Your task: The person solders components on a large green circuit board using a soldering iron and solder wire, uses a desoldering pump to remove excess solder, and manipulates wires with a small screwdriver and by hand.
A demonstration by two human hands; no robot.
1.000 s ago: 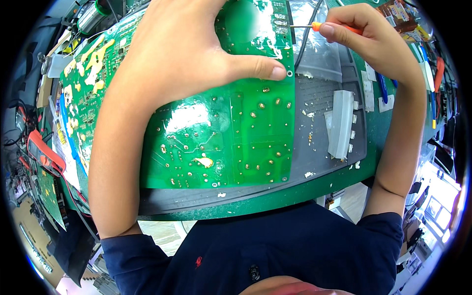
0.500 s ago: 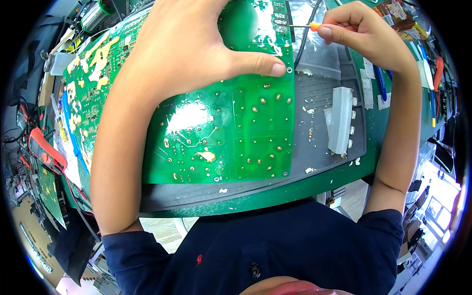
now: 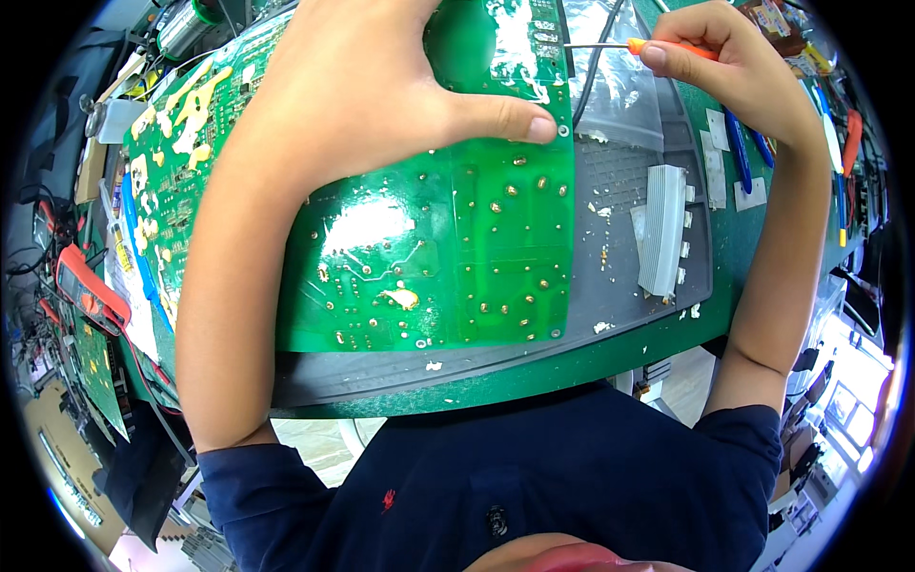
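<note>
A large green circuit board (image 3: 515, 286) lies solder side up on a grey mat (image 3: 620, 248). Across its upper part rests my left hand (image 3: 381, 86), thumb stretched flat toward the board's right edge; its other fingers are cut off by the top of the picture. My right hand (image 3: 701, 57) is closed around the orange handle of a screwdriver (image 3: 658, 46). The thin metal shaft points left, its tip by the board's upper right edge. Whether the tip touches the board I cannot tell.
Right of the board lie a finned metal heat sink (image 3: 663, 234), a clear plastic bag (image 3: 624, 105) with a black cable (image 3: 593, 71), and blue pens (image 3: 739, 153). On the left are another board (image 3: 181, 153) with yellowish blobs and a red multimeter (image 3: 91, 291). White crumbs litter the mat.
My right hand has shifted slightly right with the screwdriver, and more of its handle shows. My left hand stays almost where it was on the board.
</note>
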